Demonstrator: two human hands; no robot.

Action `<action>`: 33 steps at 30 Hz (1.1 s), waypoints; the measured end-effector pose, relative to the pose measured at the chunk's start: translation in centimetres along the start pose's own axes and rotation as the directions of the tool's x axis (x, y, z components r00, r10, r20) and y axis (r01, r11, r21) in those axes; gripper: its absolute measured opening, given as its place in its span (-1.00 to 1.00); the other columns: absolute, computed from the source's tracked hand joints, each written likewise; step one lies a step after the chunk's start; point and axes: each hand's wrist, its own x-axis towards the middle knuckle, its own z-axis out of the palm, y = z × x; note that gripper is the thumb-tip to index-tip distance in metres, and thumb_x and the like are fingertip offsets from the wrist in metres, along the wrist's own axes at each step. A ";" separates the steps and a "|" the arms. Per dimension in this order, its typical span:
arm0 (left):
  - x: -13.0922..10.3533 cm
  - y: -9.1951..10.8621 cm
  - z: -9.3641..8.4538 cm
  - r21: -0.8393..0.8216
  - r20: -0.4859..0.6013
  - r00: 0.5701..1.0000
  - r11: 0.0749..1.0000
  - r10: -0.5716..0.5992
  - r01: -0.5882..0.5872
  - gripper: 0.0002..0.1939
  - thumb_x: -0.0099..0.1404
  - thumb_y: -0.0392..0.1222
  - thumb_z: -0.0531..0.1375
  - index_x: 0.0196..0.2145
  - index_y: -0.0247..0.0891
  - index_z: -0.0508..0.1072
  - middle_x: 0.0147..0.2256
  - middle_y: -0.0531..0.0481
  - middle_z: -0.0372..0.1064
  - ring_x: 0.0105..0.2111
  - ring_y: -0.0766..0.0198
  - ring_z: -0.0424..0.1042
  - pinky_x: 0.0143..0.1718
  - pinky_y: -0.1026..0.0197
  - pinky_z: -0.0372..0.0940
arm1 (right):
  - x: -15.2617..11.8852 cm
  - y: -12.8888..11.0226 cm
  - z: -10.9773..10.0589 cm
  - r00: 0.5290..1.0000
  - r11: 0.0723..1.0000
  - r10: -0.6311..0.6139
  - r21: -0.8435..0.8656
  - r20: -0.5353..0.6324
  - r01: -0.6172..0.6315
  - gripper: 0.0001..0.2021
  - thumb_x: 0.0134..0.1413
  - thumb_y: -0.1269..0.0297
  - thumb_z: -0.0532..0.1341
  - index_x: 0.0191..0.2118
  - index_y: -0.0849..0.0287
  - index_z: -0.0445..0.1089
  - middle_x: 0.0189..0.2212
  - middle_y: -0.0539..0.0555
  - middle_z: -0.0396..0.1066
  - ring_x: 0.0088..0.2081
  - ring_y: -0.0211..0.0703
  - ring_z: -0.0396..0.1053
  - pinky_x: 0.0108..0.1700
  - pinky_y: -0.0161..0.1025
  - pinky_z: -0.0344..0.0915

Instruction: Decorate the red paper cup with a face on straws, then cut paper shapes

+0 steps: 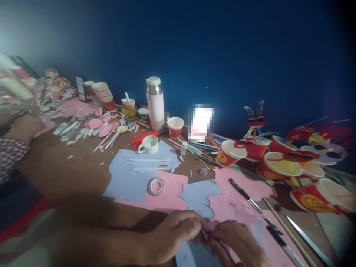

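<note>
My left hand (pixel 176 231) and my right hand (pixel 237 239) meet at the bottom centre. Their fingertips are pinched together around something small and dark that I cannot make out. Under and around them lie cut sheets of pink paper (pixel 225 213) and blue paper (pixel 198 196). A white tape roll (pixel 157 186) rests on the paper beyond my left hand. To the right of my right hand are a black pen (pixel 247 196), a second pen (pixel 280 241), a thin wooden stick (pixel 283 230) and a pointed metal blade (pixel 308 237).
Red paper cups (pixel 279 167) with paper figures crowd the right side. At the back stand a pink flask (pixel 156 107), a cup (pixel 175 127) and a bright pixelated screen (pixel 200 123). Paper scraps (pixel 101 126) and straws cover the left, where another person's arm (pixel 23 128) reaches in.
</note>
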 end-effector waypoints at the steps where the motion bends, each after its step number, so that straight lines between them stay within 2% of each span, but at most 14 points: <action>1: -0.2 0.3 -0.3 0.251 0.015 0.992 0.960 0.122 -0.122 -0.70 0.29 -0.06 0.02 -0.24 -0.30 0.45 -0.30 -0.12 0.37 -0.26 0.19 0.31 -0.15 0.13 0.16 | -0.3 0.7 -0.2 0.998 0.998 0.062 -0.025 0.008 -0.062 -0.89 0.13 0.35 0.12 -0.38 0.13 0.37 -0.50 0.01 0.41 -0.47 -0.18 0.34 -0.38 -0.23 0.18; 3: -0.3 0.7 -1.2 0.579 0.117 0.938 0.745 0.327 -0.332 -0.77 0.30 -0.22 0.01 -0.19 -0.26 0.42 -0.24 -0.14 0.38 -0.21 0.18 0.30 -0.08 0.10 0.13 | -0.8 2.0 -0.5 0.986 0.983 0.164 -0.094 0.040 -0.160 -0.89 0.11 0.31 0.14 -0.41 0.11 0.36 -0.54 -0.02 0.38 -0.52 -0.19 0.31 -0.43 -0.24 0.15; 4: -0.1 0.8 -1.7 0.675 0.173 0.898 0.615 0.405 -0.407 -0.79 0.27 -0.26 0.04 -0.18 -0.25 0.41 -0.23 -0.14 0.39 -0.20 0.16 0.29 -0.09 0.09 0.13 | -1.1 2.4 -0.6 0.977 0.972 0.208 -0.123 0.048 -0.201 -0.88 0.10 0.30 0.15 -0.43 0.11 0.36 -0.56 -0.03 0.37 -0.53 -0.19 0.29 -0.45 -0.24 0.13; 7: 0.9 0.1 -3.0 0.818 0.267 0.845 0.354 0.463 -0.453 -0.78 0.24 -0.36 0.03 -0.17 -0.24 0.38 -0.23 -0.14 0.39 -0.22 0.13 0.26 -0.16 0.07 0.15 | -1.2 3.0 -0.6 0.915 0.913 0.391 -0.168 0.096 -0.373 -0.88 0.08 0.30 0.16 -0.44 0.12 0.38 -0.56 -0.03 0.37 -0.49 -0.17 0.29 -0.41 -0.23 0.12; 10: 1.7 -1.1 -3.4 0.868 0.301 0.829 0.224 0.470 -0.443 -0.80 0.25 -0.36 0.02 -0.20 -0.24 0.37 -0.23 -0.11 0.39 -0.22 0.13 0.24 -0.18 0.08 0.15 | -0.7 2.6 -0.5 0.865 0.869 0.488 -0.154 0.116 -0.470 -0.90 0.04 0.34 0.18 -0.46 0.11 0.39 -0.57 -0.05 0.37 -0.50 -0.19 0.28 -0.38 -0.25 0.11; 15: 1.7 -1.6 -3.4 0.923 0.290 0.861 0.116 0.418 -0.367 -0.78 0.26 -0.34 0.03 -0.16 -0.23 0.36 -0.16 -0.11 0.33 -0.20 0.13 0.23 -0.16 0.07 0.16 | -0.3 1.9 -0.1 0.855 0.867 0.498 -0.088 0.148 -0.490 -0.93 0.04 0.36 0.19 -0.43 0.10 0.40 -0.56 -0.07 0.37 -0.48 -0.20 0.28 -0.35 -0.24 0.09; 20: 1.7 -1.6 -3.3 0.944 0.295 0.894 0.041 0.336 -0.327 -0.68 0.26 -0.32 0.03 -0.02 -0.20 0.30 -0.14 -0.11 0.25 -0.20 0.12 0.20 -0.16 0.05 0.15 | -0.1 1.8 0.2 0.878 0.892 0.451 -0.062 0.159 -0.448 -0.92 0.06 0.37 0.19 -0.42 0.11 0.39 -0.51 -0.04 0.39 -0.43 -0.18 0.29 -0.31 -0.22 0.08; 23: 1.8 -1.6 -3.2 0.948 0.305 0.904 -0.002 0.300 -0.320 -0.68 0.25 -0.31 0.05 -0.02 -0.18 0.30 -0.14 -0.10 0.23 -0.21 0.13 0.19 -0.19 0.06 0.15 | 0.5 1.6 0.6 0.901 0.915 0.403 -0.060 0.162 -0.398 -0.91 0.08 0.36 0.17 -0.40 0.10 0.41 -0.51 -0.03 0.40 -0.44 -0.19 0.29 -0.32 -0.22 0.09; 29: 1.8 -1.4 -3.2 0.953 0.301 0.921 -0.038 0.248 -0.301 -0.67 0.24 -0.29 0.08 -0.03 -0.18 0.30 -0.18 -0.09 0.25 -0.23 0.13 0.20 -0.23 0.09 0.16 | 1.3 1.9 1.5 0.935 0.924 0.340 -0.222 0.097 -0.313 -0.84 0.13 0.31 0.10 -0.39 0.13 0.41 -0.53 0.01 0.38 -0.47 -0.16 0.27 -0.36 -0.21 0.06; 33: 1.9 -1.5 -3.4 0.944 0.327 0.910 -0.050 0.255 -0.325 -0.67 0.23 -0.30 0.08 -0.02 -0.19 0.30 -0.18 -0.10 0.25 -0.23 0.12 0.20 -0.23 0.07 0.15 | 0.6 2.2 1.1 0.945 0.926 0.320 -0.234 0.064 -0.297 -0.86 0.14 0.34 0.10 -0.33 0.15 0.40 -0.51 0.02 0.38 -0.46 -0.18 0.26 -0.35 -0.22 0.06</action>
